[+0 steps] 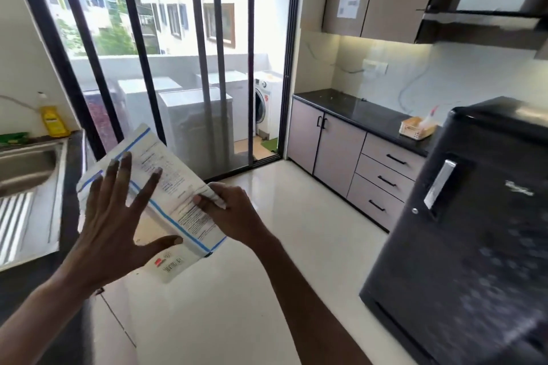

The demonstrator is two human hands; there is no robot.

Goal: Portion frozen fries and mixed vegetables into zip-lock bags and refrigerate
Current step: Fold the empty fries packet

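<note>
Steadying the packet [178, 195] in mid-air

You hold the packet above the floor [311, 261]. Your left grip [118, 216] lies spread flat against it, likely bracing it; your right grip [234, 210] pinches its edge, perhaps to open it.

Both bare forearms rise from the lower edge of the view and draw toward each other. The left hand [115, 216] shows its back, fingers straight and spread wide, thumb stretched out to the right, palm laid flat against a white printed plastic packet with blue stripes [178, 187]. The right hand [237, 210] is curled, its fingertips pinching the packet's right edge
</note>
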